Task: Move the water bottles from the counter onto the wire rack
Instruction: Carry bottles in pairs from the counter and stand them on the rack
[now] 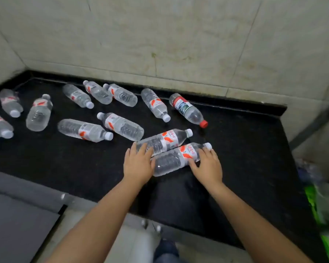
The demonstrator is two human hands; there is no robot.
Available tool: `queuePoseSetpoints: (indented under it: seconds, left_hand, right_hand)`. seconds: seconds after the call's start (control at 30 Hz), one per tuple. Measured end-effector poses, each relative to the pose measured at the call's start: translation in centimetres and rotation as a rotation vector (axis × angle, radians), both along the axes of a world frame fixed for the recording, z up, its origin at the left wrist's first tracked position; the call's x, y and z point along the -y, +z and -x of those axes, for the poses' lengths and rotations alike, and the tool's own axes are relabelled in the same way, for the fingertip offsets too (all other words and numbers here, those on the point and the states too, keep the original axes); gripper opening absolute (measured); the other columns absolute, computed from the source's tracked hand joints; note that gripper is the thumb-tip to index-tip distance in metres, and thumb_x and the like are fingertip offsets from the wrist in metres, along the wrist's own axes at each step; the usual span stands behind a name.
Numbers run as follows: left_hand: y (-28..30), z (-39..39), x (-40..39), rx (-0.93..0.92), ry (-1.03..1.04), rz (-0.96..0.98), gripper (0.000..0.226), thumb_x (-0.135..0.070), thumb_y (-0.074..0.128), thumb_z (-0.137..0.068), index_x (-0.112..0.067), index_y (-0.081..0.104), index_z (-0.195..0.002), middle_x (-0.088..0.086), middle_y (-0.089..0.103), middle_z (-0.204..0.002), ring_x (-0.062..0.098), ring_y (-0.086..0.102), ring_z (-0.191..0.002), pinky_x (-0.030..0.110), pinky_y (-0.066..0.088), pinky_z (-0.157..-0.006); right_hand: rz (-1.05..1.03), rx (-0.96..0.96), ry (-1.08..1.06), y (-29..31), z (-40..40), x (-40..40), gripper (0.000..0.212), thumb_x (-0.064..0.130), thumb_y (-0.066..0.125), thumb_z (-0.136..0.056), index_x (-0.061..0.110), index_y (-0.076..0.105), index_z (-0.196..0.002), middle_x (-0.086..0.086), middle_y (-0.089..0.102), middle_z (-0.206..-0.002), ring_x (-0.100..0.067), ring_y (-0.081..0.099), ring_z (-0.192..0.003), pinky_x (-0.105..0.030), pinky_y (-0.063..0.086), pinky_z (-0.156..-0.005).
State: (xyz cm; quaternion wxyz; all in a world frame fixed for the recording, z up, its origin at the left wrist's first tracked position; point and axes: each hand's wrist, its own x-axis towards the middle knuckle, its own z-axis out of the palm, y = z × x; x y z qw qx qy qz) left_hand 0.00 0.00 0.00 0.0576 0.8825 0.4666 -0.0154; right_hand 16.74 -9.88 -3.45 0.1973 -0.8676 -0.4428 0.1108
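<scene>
Several clear water bottles lie on their sides on the black counter (245,149). Most have white caps and red-and-white labels; one (188,110) has a red cap. The two nearest lie side by side, caps pointing right. My left hand (139,164) rests flat with fingers spread on the base of the farther bottle (164,141), and its thumb touches the nearer one. My right hand (207,166) is wrapped on the neck end of the nearer bottle (176,160), thumb on its near side. Both bottles lie on the counter. A grey metal frame (311,126), perhaps the rack, shows blurred at the right edge.
A tiled wall (160,44) backs the counter and turns a corner at the left. Blurred bottles (308,171) and green packaging (323,209) sit past the counter's right end. A grey surface (17,215) lies at lower left, below the counter's front edge.
</scene>
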Motion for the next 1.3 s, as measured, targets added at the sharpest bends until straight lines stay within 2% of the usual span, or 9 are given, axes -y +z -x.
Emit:
queuePoseSetpoints:
  seconds: [0.17,0.33,0.57,0.7,0.9,1.0,1.07,1.2,1.3]
  left_hand:
    - [-1.6,-2.4,-6.0,-0.019,-0.108,0.019,0.047,-0.035,0.032,-0.098,-0.022,0.028,-0.143,0.001,0.024,-0.155,0.028,0.011,-0.145,0.038,0.013,-0.118]
    - [-3.5,-5.1,-9.2,-0.04,-0.358,0.168,0.053,-0.034,0.039,-0.096,-0.022,0.023,-0.145,0.001,0.02,-0.156,0.021,0.02,-0.142,0.032,0.017,-0.118]
    - [-3.5,-6.1,-13.3,0.021,-0.453,0.308,0.058,-0.031,0.042,-0.097,-0.016,0.017,-0.147,0.007,0.018,-0.156,0.02,0.021,-0.143,0.027,0.018,-0.116]
    - [-3.5,-6.6,-14.2,0.122,-0.591,0.303,0.05,-0.013,0.043,-0.096,-0.009,0.03,-0.143,0.014,0.023,-0.154,0.027,0.027,-0.141,0.035,0.026,-0.114]
    - [-3.3,-9.4,-13.3,-0.105,-0.619,0.058,0.046,-0.037,0.045,-0.092,-0.01,0.038,-0.129,0.015,0.042,-0.132,0.028,0.046,-0.116,0.035,0.041,-0.092]
    - [-3.9,-10.1,-13.3,-0.065,-0.653,-0.101,0.071,-0.057,0.08,-0.047,-0.012,0.059,-0.098,0.014,0.062,-0.087,0.025,0.06,-0.074,0.032,0.048,-0.058]
    - [-4.5,-10.4,-13.6,0.031,-0.677,-0.124,0.075,-0.046,0.087,-0.019,-0.013,0.061,-0.08,0.012,0.059,-0.063,0.024,0.056,-0.052,0.026,0.042,-0.042]
    - [-5.4,-10.8,-13.9,0.112,-0.697,-0.086,0.09,-0.027,0.087,-0.012,-0.012,0.04,-0.087,0.016,0.056,-0.058,0.028,0.053,-0.047,0.025,0.042,-0.039]
    - [-5.4,-10.2,-13.9,0.179,-0.729,-0.064,0.088,-0.017,0.087,-0.011,-0.009,0.039,-0.085,0.017,0.054,-0.054,0.027,0.053,-0.045,0.025,0.042,-0.037]
  right_hand:
    - [-0.018,-0.1,-0.155,-0.5,0.7,-4.2,0.06,0.045,0.044,-0.083,0.005,0.049,-0.127,-0.019,0.037,-0.144,-0.033,0.03,-0.135,-0.043,0.032,-0.107]
    - [0.065,-0.165,-0.261,-1.0,1.0,-6.6,0.052,0.039,0.049,-0.09,0.015,0.038,-0.135,-0.01,0.022,-0.151,-0.025,0.013,-0.141,-0.038,0.032,-0.107]
    - [-0.041,-0.225,-0.501,-0.3,1.4,-8.7,0.034,0.021,0.059,-0.081,0.007,0.055,-0.112,-0.01,0.042,-0.131,-0.025,0.028,-0.127,-0.033,0.037,-0.093]
    - [0.091,-0.172,-0.59,0.2,2.0,-7.9,0.033,0.022,0.052,-0.084,0.013,0.054,-0.115,-0.007,0.039,-0.131,-0.026,0.033,-0.122,-0.037,0.04,-0.092]
    - [0.357,-0.054,-0.825,1.0,2.5,-9.6,0.046,0.035,0.057,-0.084,0.007,0.04,-0.117,-0.014,0.036,-0.131,-0.03,0.038,-0.118,-0.04,0.048,-0.083]
    - [0.372,-0.126,-0.944,0.5,2.4,-9.0,0.058,0.034,0.059,-0.084,0.009,0.03,-0.127,-0.013,0.027,-0.135,-0.03,0.035,-0.12,-0.039,0.048,-0.086]
    - [0.353,-0.136,-0.979,0.2,2.6,-8.9,0.059,0.031,0.055,-0.087,0.012,0.024,-0.133,-0.012,0.023,-0.139,-0.032,0.033,-0.12,-0.04,0.047,-0.087]
    - [0.269,-0.19,-1.028,0.5,2.6,-8.7,0.056,0.022,0.052,-0.087,0.011,0.024,-0.134,-0.011,0.022,-0.14,-0.034,0.032,-0.12,-0.039,0.046,-0.088]
    - [0.187,-0.153,-1.036,1.2,3.6,-7.6,0.053,0.017,0.051,-0.087,0.009,0.028,-0.133,-0.011,0.027,-0.138,-0.033,0.033,-0.12,-0.034,0.044,-0.088]
